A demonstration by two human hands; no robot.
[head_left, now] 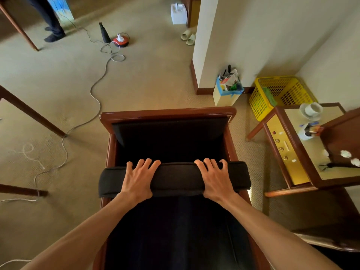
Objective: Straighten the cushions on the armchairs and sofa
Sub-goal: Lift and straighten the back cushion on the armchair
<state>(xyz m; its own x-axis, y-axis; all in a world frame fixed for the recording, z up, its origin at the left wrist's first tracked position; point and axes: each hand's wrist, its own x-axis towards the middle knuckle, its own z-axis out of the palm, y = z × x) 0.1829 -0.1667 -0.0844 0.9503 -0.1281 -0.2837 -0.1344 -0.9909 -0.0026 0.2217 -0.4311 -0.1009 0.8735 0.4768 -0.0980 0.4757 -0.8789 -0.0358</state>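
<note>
I look straight down on a dark armchair with a glossy brown wooden frame [167, 112]. A black cushion [176, 177] stands on its edge across the seat, wider than the frame and overhanging it on both sides. My left hand [139, 177] grips its top edge left of centre, fingers curled over the far side. My right hand [215, 177] grips the same edge right of centre in the same way. Beyond the cushion the chair's inside is dark and its seat is hard to make out.
A wooden side table [292, 152] with a cup and saucer [311, 110] stands close on the right. Behind it are a yellow basket [280, 94] and a small full bin [227, 92]. Cables [93, 90] trail over the carpet on the left. A person's legs [51, 22] are far left.
</note>
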